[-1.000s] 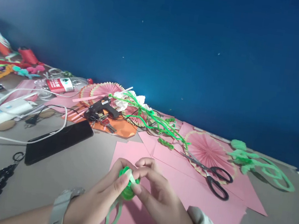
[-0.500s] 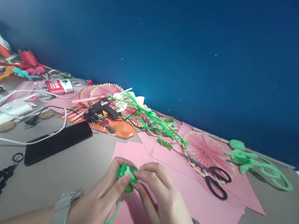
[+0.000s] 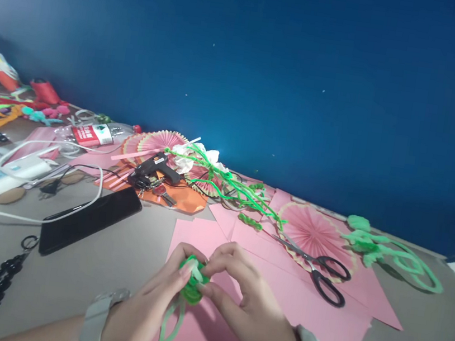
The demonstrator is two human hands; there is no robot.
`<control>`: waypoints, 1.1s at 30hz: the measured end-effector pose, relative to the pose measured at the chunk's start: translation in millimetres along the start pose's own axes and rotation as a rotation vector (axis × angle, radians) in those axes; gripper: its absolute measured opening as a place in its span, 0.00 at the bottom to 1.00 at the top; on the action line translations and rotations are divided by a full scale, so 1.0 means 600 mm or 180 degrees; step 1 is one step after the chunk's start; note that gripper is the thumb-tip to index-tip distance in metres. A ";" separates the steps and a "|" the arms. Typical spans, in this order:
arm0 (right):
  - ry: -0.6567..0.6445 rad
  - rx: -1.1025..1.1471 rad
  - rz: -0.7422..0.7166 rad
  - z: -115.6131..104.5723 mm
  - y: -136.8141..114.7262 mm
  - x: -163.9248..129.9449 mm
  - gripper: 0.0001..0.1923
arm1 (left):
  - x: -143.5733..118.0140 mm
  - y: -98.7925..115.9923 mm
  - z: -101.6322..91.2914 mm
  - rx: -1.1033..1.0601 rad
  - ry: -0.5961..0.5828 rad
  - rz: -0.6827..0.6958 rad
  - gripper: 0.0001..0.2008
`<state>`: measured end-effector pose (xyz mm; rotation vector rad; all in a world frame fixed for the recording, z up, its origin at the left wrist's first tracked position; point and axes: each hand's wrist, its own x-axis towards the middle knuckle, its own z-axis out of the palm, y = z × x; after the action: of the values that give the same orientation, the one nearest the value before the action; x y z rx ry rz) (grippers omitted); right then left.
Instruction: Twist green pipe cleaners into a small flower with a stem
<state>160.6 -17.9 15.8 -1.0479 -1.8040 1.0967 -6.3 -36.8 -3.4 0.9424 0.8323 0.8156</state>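
Between my hands is a small bundle of coiled green pipe cleaners (image 3: 192, 294), bright green with a paler strand across its top. A thin pale green tail (image 3: 169, 333) loops down from it. My left hand (image 3: 150, 302) is closed on the bundle's left side, thumb on top. On the right side, the thumb and fingers of my right hand (image 3: 246, 297) pinch its edge. Both hands are above sheets of pink paper (image 3: 292, 309). Fingers hide part of the bundle.
Black-handled scissors (image 3: 323, 274) lie on the right by a pink paper fan (image 3: 314, 233) and pale green pipe cleaners (image 3: 401, 260). A glue gun (image 3: 155, 170), a black phone (image 3: 91, 222), a white power strip (image 3: 1, 178) and a plastic bottle (image 3: 95, 134) are to the left.
The bundle has tilted a little in my fingers, and its pale tail now hangs in a wider loop. My right hand has shifted slightly, its thumb and fingers still at the edge.
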 end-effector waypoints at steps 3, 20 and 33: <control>-0.0066 -0.0012 0.0102 0.001 -0.001 -0.002 0.08 | 0.003 0.001 -0.002 -0.0116 -0.0086 0.0028 0.12; -0.0540 -0.0966 0.0225 -0.021 -0.022 -0.006 0.08 | 0.003 0.012 0.006 0.0083 -0.0259 -0.0142 0.13; -0.0356 -0.0752 -0.0068 -0.017 -0.017 -0.005 0.09 | 0.006 0.013 -0.003 -0.0921 -0.0698 -0.0087 0.05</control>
<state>168.6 -20.7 27.8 -1.1194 -2.0682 0.9622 -8.0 -29.9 2.3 0.7456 0.5196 0.7693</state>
